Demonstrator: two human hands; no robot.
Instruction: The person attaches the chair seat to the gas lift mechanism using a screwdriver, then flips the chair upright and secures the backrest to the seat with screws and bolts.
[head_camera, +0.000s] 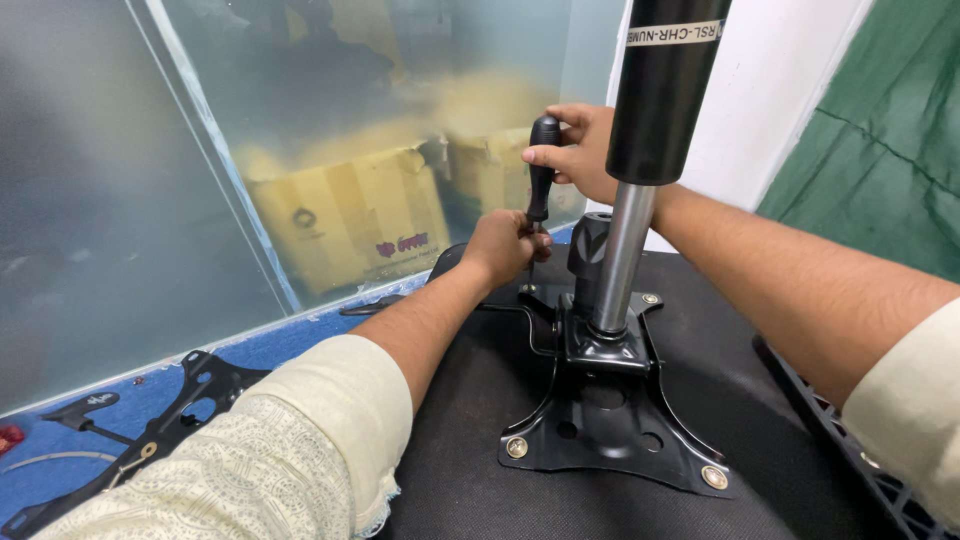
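Nearest the camera, the black pressed-steel chair mechanism plate (610, 420) lies screwed flat on the black fabric underside of a seat (470, 440), brass-coloured screws at its near corners. From the plate's middle rises the chrome and black gas-lift cylinder (630, 200). At the plate's far left corner, the left hand (500, 248) pinches the lower shaft of a black-handled screwdriver (541, 170), tip down on the plate. Above it, the right hand (580, 150) wraps closed around the handle. Beyond the plate, yellowish cardboard boxes (350, 215) show blurred through frosted glass.
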